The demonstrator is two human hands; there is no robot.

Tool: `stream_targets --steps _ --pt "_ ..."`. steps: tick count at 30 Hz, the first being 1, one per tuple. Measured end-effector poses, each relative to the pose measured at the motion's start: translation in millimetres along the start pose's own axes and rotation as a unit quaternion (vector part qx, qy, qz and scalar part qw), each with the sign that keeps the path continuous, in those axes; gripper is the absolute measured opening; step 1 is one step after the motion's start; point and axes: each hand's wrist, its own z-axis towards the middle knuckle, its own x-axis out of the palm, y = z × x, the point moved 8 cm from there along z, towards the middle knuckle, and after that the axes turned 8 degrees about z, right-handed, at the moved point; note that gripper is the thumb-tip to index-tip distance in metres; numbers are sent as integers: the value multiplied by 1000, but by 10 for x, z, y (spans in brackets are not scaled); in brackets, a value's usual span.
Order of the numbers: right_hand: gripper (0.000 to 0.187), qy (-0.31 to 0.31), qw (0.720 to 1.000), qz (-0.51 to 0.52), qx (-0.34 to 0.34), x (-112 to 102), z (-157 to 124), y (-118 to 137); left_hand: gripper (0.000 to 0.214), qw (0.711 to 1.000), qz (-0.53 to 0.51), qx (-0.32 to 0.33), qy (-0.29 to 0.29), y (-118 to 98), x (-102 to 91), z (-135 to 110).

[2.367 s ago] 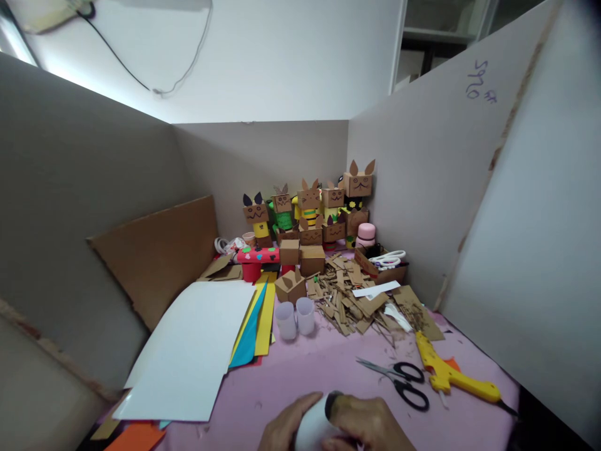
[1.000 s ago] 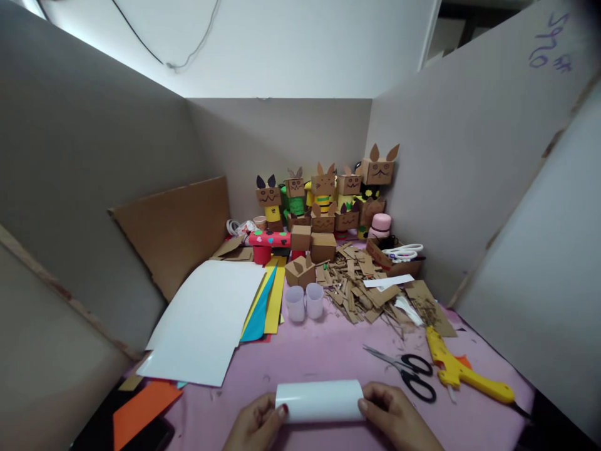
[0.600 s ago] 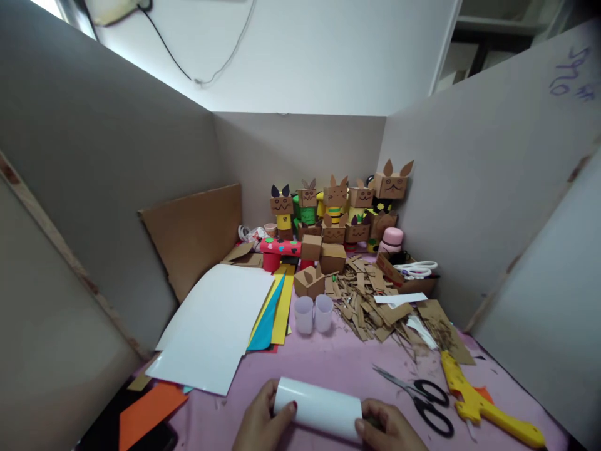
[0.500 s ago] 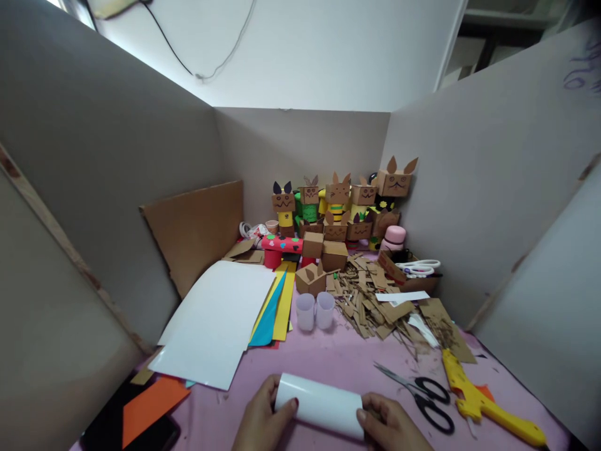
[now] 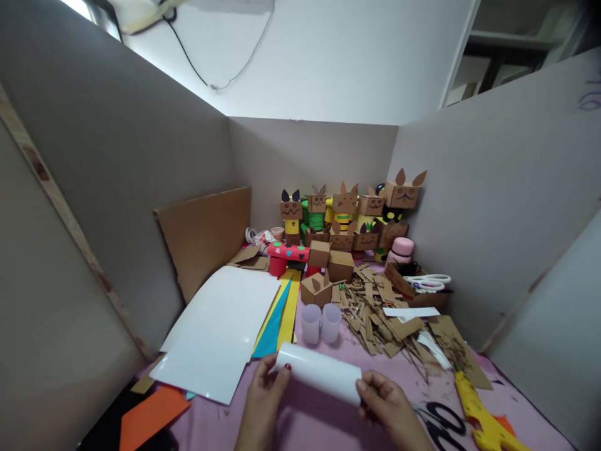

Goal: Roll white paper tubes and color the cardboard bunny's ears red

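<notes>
Between my two hands is a white paper tube (image 5: 320, 374), lying sideways and tilted slightly down to the right. My left hand (image 5: 264, 394) grips its left end, thumb on the near side and fingers behind. The right end is pinched by my right hand (image 5: 385, 401), with thumb and fingers at the rim. Just beyond the tube stand two translucent white cups (image 5: 310, 324). Large white sheets (image 5: 216, 326) lie to the left, over yellow and blue paper. Black-handled scissors (image 5: 441, 419) rest to the right of my right hand.
A yellow glue gun (image 5: 481, 416) lies at the right. Cardboard scraps (image 5: 375, 307) are heaped behind it, near a box with white scissors (image 5: 427, 283). Cardboard animal figures (image 5: 345, 203) line the back. Orange paper (image 5: 153, 413) sits front left. Grey panels (image 5: 310, 150) enclose the table.
Both hands have raised the white tube a little, away from me. The whole view has shifted slightly, so surrounding things appear lower and further right.
</notes>
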Motion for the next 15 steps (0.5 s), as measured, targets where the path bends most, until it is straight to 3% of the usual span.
stream_targets --steps 5,8,15 --pt "54 -74 991 16 -106 -15 412 525 44 998 -9 50 -25 -348 140 338" --pt "59 -99 985 29 -141 -3 687 685 42 996 -14 80 -33 -461 211 581" --pt "63 -121 978 36 -163 6 905 580 51 996 -17 79 -41 -257 246 850"
